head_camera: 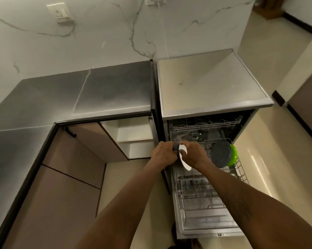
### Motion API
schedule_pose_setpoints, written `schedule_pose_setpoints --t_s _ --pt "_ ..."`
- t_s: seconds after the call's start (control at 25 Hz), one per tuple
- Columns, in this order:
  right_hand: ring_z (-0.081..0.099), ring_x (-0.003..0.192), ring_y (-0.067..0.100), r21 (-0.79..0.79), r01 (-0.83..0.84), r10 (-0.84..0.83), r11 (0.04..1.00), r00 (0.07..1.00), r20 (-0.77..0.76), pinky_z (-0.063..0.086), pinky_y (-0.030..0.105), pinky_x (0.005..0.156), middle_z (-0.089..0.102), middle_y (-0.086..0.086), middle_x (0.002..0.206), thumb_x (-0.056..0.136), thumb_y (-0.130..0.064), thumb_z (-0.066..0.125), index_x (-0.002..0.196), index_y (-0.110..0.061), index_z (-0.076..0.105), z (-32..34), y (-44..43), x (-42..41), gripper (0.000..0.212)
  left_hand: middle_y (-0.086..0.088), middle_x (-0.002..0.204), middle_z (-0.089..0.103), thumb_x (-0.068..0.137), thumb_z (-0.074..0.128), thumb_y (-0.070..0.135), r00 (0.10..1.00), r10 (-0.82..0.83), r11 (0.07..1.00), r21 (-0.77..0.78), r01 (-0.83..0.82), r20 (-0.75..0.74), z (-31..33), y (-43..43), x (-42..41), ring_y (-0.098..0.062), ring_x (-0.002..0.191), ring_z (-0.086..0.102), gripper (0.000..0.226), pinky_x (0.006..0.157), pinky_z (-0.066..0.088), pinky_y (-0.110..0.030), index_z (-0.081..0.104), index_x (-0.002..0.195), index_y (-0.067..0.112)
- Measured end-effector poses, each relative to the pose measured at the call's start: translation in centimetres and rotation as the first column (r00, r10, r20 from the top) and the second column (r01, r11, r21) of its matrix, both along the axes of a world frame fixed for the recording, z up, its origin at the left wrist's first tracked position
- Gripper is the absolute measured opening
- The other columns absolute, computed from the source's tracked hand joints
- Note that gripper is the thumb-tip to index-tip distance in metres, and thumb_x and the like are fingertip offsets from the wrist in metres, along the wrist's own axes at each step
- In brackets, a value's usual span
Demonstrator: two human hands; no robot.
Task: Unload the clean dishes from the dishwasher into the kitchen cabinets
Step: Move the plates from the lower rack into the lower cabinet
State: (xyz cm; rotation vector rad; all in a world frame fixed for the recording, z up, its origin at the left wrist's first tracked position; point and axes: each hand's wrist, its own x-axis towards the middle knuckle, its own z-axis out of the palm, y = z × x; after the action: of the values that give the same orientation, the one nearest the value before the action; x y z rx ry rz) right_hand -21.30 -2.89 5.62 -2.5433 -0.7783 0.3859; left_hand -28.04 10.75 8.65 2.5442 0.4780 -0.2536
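Gripping a white plate (pixel 184 161) on edge, right hand (pixel 192 155) and left hand (pixel 165 153) both closed on it, above the lower rack's (pixel 205 194) back-left corner (open cabinet (pixel 133 139) waits alongside, probably its destination).

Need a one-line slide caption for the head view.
Both hands, left hand and right hand, grip a white plate above the dishwasher's lower rack.

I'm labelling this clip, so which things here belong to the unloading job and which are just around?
Job: white plate in both hands, dark pan, green bowl, lower rack, open cabinet.
Around: wall socket, worktop.
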Motion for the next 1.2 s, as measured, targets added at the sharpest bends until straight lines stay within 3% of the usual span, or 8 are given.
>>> schedule_pose_setpoints --t_s 0.12,0.24,0.56,0.76,0.88,0.96,1.08,1.2 --pt "0.065 0.105 0.029 -0.033 0.098 -0.100 0.995 0.992 -0.078 0.051 0.034 0.081 0.070 0.009 0.117 0.094 -0.033 0.057 0.130 -0.021 0.060 -2.0 -2.5 1.3 0.038 -0.004 0.094 0.067 0.082 0.064 0.029 0.999 0.011 0.999 -0.034 -0.012 -0.037 -3.4 -1.8 2.7 -0.023 0.087 0.065 0.028 0.074 0.057 -0.035 0.067 0.107 0.017" --pt "0.067 0.100 0.030 -0.028 0.166 -0.168 0.986 0.980 -0.105 0.051 0.034 0.079 0.072 0.008 0.112 0.089 -0.037 0.054 0.122 -0.023 0.064 -4.6 -5.8 3.2 0.038 -0.008 0.104 0.068 0.079 0.060 0.041 0.990 0.103 0.991 -0.076 -0.111 -0.096 -8.2 -3.6 5.3 -0.024 0.090 0.064 0.044 0.072 0.053 -0.030 0.067 0.112 0.014" --pt "0.071 0.087 0.025 -0.026 0.310 -0.309 0.951 0.933 -0.182 0.057 0.032 0.076 0.075 0.008 0.097 0.094 -0.025 0.061 0.121 -0.012 0.066 -16.1 -12.6 11.0 0.030 -0.015 0.104 0.072 0.086 0.062 0.037 0.892 0.389 0.889 -0.160 -0.429 -0.230 -21.8 -5.5 12.5 -0.031 0.099 0.067 0.041 0.081 0.055 -0.032 0.072 0.108 0.004" --pt "0.059 0.061 0.003 -0.081 0.472 -0.476 0.878 0.838 -0.268 0.036 0.002 0.048 0.064 -0.003 0.076 0.093 -0.010 0.065 0.100 -0.009 0.070 -25.8 -14.4 15.8 0.008 -0.019 0.126 0.064 0.088 0.066 0.034 0.779 0.528 0.787 -0.151 -0.599 -0.337 -32.4 -5.5 17.0 -0.035 0.117 0.061 0.051 0.093 0.051 -0.035 0.062 0.126 0.000" --pt "0.057 0.063 0.005 -0.103 0.560 -0.561 0.822 0.765 -0.318 0.046 0.010 0.056 0.068 0.003 0.084 0.094 -0.008 0.063 0.103 -0.008 0.068 -30.5 -15.0 18.0 0.010 -0.020 0.134 0.058 0.086 0.067 0.037 0.739 0.586 0.727 -0.187 -0.661 -0.333 -39.9 -4.4 18.7 -0.037 0.122 0.057 0.063 0.100 0.049 -0.042 0.052 0.135 0.002" --pt "0.066 0.082 0.022 -0.076 0.609 -0.605 0.789 0.750 -0.268 0.058 0.032 0.075 0.072 0.012 0.101 0.095 -0.012 0.060 0.113 -0.011 0.067 -33.2 -15.5 19.3 0.019 -0.020 0.139 0.054 0.081 0.063 0.053 0.693 0.632 0.685 -0.169 -0.709 -0.348 -50.2 -2.0 19.1 -0.038 0.126 0.053 0.080 0.104 0.046 -0.044 0.045 0.143 0.005" --pt "0.065 0.097 0.027 -0.011 0.694 -0.674 0.720 0.695 -0.251 0.054 0.035 0.080 0.069 0.010 0.111 0.095 -0.018 0.061 0.124 -0.013 0.060 -37.4 -16.9 21.4 0.029 -0.017 0.144 0.050 0.056 0.051 0.080 0.600 0.706 0.575 -0.190 -0.796 -0.376 -59.7 0.0 19.6 -0.035 0.129 0.050 0.114 0.107 0.043 -0.045 0.042 0.146 0.010" --pt "0.065 0.101 0.030 0.006 0.758 -0.734 0.653 0.634 -0.242 0.055 0.036 0.079 0.068 0.010 0.114 0.091 -0.022 0.065 0.125 -0.011 0.056 -40.2 -17.9 23.6 0.036 -0.017 0.130 0.062 0.080 0.072 0.045 0.615 0.721 0.595 -0.169 -0.786 -0.319 -52.8 -2.4 20.5 -0.035 0.118 0.059 0.069 0.099 0.048 -0.040 0.055 0.134 0.005"
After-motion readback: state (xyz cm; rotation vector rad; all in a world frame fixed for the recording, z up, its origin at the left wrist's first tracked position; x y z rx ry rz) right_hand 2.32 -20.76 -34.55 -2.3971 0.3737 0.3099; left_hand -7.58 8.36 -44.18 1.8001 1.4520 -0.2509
